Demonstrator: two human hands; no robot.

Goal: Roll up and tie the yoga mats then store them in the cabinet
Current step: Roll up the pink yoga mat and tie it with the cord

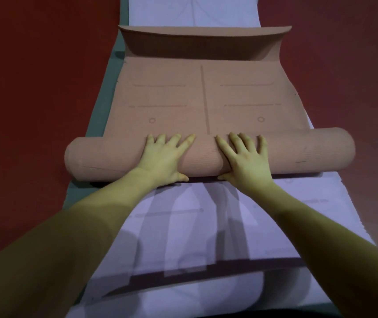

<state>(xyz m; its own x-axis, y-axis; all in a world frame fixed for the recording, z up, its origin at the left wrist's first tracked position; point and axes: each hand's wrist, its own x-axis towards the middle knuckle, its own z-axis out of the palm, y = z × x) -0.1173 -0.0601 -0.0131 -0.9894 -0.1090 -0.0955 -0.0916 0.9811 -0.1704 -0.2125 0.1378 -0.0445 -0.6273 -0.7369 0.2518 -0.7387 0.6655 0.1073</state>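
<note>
Both hands, left [164, 156] and right [244, 158], press flat-fingered on the half-rolled tan mat [206, 99], thumbs partly hidden.

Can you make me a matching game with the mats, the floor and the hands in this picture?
Things:
1. tan mat
2. lilac mat
3. floor
4. hands, left and right

States:
A. red
B. flat, under the other mat
C. pressing on the roll
D. partly rolled up

Pairs: 1-D, 2-B, 3-A, 4-C
</note>
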